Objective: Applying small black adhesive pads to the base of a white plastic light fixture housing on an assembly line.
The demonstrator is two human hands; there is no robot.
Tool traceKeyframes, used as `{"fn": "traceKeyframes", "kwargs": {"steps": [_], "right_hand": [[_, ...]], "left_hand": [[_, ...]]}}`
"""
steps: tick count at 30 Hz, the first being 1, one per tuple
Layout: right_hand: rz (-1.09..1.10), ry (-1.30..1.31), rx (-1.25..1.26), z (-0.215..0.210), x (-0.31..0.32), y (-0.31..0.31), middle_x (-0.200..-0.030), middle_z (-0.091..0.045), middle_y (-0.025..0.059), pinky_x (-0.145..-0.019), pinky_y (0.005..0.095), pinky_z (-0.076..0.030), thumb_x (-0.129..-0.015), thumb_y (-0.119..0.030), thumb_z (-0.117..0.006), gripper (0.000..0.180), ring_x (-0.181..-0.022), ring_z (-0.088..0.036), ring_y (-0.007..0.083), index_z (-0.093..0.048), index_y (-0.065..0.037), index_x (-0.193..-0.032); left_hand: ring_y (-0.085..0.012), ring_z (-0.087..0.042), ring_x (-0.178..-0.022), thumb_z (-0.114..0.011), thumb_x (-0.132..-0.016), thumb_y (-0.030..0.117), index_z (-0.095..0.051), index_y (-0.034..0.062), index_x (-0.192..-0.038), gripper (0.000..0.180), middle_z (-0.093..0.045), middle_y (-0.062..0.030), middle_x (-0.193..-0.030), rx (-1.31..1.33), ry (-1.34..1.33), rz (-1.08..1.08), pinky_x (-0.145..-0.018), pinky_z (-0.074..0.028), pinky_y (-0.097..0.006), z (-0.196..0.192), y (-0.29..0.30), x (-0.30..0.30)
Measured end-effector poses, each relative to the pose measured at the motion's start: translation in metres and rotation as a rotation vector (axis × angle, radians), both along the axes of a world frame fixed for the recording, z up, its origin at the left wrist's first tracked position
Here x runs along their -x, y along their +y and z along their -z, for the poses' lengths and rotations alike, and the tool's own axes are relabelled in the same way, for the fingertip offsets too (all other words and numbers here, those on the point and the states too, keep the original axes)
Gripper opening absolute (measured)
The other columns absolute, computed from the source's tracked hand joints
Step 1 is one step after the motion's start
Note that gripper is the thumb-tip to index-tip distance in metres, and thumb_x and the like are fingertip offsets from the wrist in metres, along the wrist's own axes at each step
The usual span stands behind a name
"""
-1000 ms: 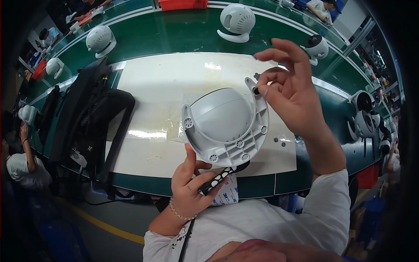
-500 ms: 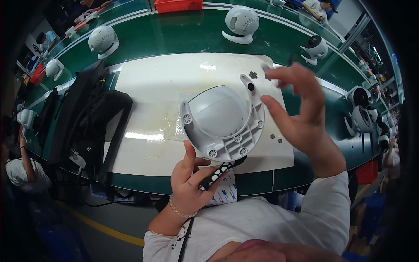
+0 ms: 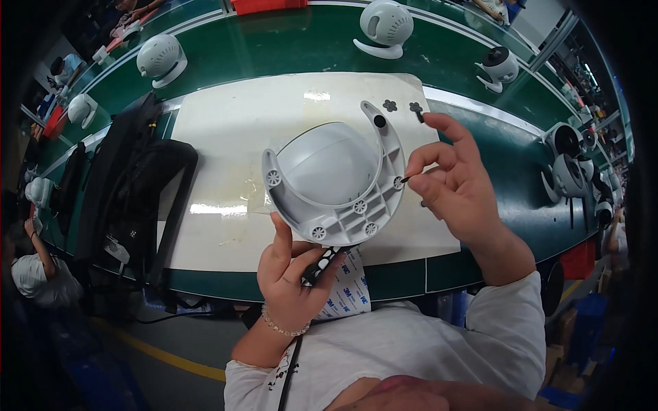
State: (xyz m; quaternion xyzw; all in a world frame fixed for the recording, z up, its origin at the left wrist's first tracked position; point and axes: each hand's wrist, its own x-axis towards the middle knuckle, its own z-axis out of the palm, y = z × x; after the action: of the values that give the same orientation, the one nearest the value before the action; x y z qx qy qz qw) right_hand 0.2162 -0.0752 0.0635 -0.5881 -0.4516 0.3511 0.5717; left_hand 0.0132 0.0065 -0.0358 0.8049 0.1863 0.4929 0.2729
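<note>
A white plastic device [image 3: 325,164] with a rounded body and a crescent-shaped ribbed base [image 3: 346,222] lies underside up in front of me. Small round spoked recesses dot the base, and a black round pad [image 3: 379,121] fills the one near its upper right tip. My left hand [image 3: 291,274] grips a black strip with white round spots [image 3: 321,266] at the base's near edge, its thumb against the device. Between thumb and finger, my right hand [image 3: 452,185] pinches a small black pad [image 3: 405,179] at the right-hand recess.
A cream sheet [image 3: 226,137] covers the bench. Dark flower-shaped pieces [image 3: 390,105] lie at its far right. A black bag [image 3: 123,185] lies at left. White backing paper [image 3: 349,288] hangs at the near edge. Similar white devices [image 3: 386,27] stand on the green surface behind.
My right hand has come down from above the base's right side to the right-hand recess with the small pad. The left hand keeps its grip; the view has shifted slightly.
</note>
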Motion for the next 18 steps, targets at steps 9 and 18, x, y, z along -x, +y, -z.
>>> {"fn": "traceKeyframes", "kwargs": {"steps": [9,18], "right_hand": [[0.031,-0.479,-0.102,0.013,0.002,-0.004,-0.086,-0.059,0.0083,-0.045,0.0132,-0.035,-0.078,0.007,-0.055,0.062,-0.054,-0.047,0.0012,-0.022,-0.002,-0.13],[0.026,-0.926,-0.239,0.013,0.002,-0.014,-0.09,-0.063,0.0073,-0.045,0.0236,-0.044,-0.071,-0.002,-0.066,0.049,-0.053,-0.056,0.0131,-0.046,-0.002,-0.115]], "left_hand": [[-0.0184,-0.06,-0.064,-0.076,-0.055,0.001,-0.057,0.0032,-0.075,0.028,-0.035,-0.0261,-0.13,-0.047,0.038,-0.036,-0.057,-0.044,-0.026,-0.004,0.0,-0.003],[-0.0172,-0.057,-0.057,-0.075,-0.055,0.002,-0.057,0.0033,-0.077,0.029,-0.037,-0.027,-0.128,-0.038,0.032,-0.07,-0.053,-0.042,-0.025,-0.004,-0.002,-0.003]]}}
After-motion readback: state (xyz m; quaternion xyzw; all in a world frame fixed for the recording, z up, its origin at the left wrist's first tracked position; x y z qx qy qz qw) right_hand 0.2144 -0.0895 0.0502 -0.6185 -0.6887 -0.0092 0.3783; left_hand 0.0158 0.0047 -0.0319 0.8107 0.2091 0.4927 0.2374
